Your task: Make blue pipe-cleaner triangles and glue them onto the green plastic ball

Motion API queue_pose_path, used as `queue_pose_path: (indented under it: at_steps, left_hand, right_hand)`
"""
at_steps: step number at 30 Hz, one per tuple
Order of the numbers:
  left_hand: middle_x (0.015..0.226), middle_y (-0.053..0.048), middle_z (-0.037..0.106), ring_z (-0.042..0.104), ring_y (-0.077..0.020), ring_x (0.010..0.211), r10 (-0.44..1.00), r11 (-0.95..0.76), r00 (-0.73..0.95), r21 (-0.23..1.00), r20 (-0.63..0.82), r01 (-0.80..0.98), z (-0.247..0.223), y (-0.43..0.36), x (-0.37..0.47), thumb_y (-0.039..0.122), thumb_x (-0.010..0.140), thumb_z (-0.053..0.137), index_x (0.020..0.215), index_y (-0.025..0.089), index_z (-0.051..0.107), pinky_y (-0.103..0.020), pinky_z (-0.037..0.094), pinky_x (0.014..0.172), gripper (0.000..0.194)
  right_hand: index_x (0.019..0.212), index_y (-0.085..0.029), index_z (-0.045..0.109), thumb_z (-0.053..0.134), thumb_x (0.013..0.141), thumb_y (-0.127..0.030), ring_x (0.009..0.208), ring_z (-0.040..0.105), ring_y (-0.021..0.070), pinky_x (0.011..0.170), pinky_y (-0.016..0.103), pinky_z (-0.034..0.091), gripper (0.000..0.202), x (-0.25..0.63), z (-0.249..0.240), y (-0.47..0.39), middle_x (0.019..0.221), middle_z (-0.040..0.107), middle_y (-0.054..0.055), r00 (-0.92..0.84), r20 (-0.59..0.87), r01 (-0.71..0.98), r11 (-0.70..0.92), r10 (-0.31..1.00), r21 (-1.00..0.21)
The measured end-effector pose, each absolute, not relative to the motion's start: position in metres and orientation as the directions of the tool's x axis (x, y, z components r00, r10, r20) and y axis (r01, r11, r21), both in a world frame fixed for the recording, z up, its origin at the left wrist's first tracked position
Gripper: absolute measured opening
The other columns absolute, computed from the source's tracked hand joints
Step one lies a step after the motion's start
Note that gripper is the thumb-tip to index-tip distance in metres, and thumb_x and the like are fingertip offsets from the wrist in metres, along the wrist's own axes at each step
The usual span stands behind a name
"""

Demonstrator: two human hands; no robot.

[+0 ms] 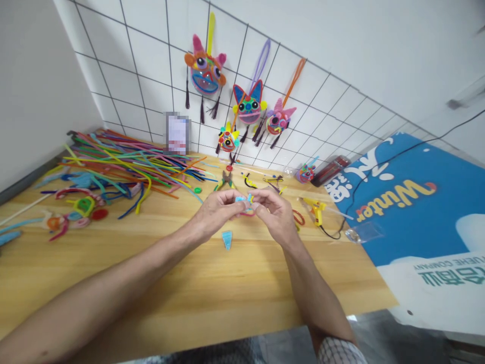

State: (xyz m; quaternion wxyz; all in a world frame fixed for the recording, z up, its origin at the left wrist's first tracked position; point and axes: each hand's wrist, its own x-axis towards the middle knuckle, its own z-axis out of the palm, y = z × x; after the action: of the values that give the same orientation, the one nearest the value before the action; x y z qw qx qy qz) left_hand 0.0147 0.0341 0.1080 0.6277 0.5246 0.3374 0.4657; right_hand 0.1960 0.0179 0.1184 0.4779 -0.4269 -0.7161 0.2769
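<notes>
Over the wooden table [151, 283], my left hand [223, 207] and my right hand [271, 210] meet, their fingertips almost touching. Both hands are closed in a pinch on a small craft piece [244, 202] with light blue, yellow and pink parts; the fingers hide much of it. A light blue tapered piece [227, 239] lies on the table just below my hands. Behind them are green-handled pliers [226, 181].
Many coloured pipe cleaners [125, 156] are piled at the back left, with coiled pieces [81, 205] in front. To the right lie a yellow glue gun [316, 210] with its cord and an orange ring [298, 217]. Decorated masks [206, 71] hang on the wall grid.
</notes>
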Motion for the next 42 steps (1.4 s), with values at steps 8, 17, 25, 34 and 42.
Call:
queue_pose_path:
  at_steps: [8,17,25,34,42]
  left_hand:
    - [0.056,0.004,0.056,0.043,-0.0094,0.053,0.971,0.001,0.227,0.957,0.068,-0.291,0.11,0.033,0.016,0.036,0.07,0.078,0.066,0.016,0.065,-0.025,0.034,0.055,0.024]
    - [0.063,0.001,0.063,0.052,-0.0112,0.059,0.955,0.022,0.283,0.928,0.091,-0.373,0.108,0.031,0.017,0.041,0.068,0.087,0.079,0.015,0.074,-0.026,0.041,0.058,0.031]
    - [0.073,-0.001,0.069,0.059,-0.012,0.066,0.951,0.153,0.308,0.858,0.007,-0.49,0.104,0.03,0.02,0.042,0.068,0.09,0.081,0.016,0.076,-0.024,0.043,0.061,0.032]
    - [0.076,-0.002,0.071,0.059,-0.0114,0.069,0.962,0.198,0.268,0.805,-0.051,-0.559,0.109,0.029,0.019,0.038,0.069,0.089,0.077,0.016,0.076,-0.023,0.043,0.062,0.027]
    - [0.076,0.0,0.068,0.053,-0.0102,0.069,0.975,0.167,0.218,0.791,-0.044,-0.589,0.106,0.024,0.025,0.035,0.068,0.086,0.075,0.016,0.074,-0.023,0.04,0.062,0.023]
  right_hand:
    - [0.095,-0.026,0.074,0.066,0.092,-0.024,0.092,0.065,0.02,0.084,0.037,0.052,0.01,0.189,0.122,0.014,0.094,0.069,0.004,-0.211,0.643,0.492,0.648,0.736,-0.581]
    - [0.087,-0.027,0.073,0.068,0.089,-0.023,0.094,0.065,0.0217,0.085,0.04,0.053,0.007,0.186,0.118,0.015,0.094,0.069,0.004,-0.105,0.719,0.57,0.634,0.687,-0.523]
    - [0.091,-0.028,0.072,0.066,0.088,-0.017,0.095,0.067,0.0225,0.085,0.043,0.057,0.013,0.184,0.116,0.012,0.1,0.068,0.007,-0.145,0.801,0.643,0.671,0.581,-0.37]
    - [0.109,-0.025,0.061,0.069,0.087,-0.028,0.09,0.066,0.0199,0.08,0.036,0.057,0.023,0.18,0.106,0.013,0.109,0.065,0.008,0.03,0.661,0.448,0.581,0.75,-0.679]
    - [0.085,-0.021,0.062,0.066,0.088,-0.029,0.076,0.062,0.0155,0.073,0.03,0.052,0.009,0.17,0.103,0.012,0.081,0.066,0.0,-0.024,0.41,0.258,0.401,0.912,-0.879]
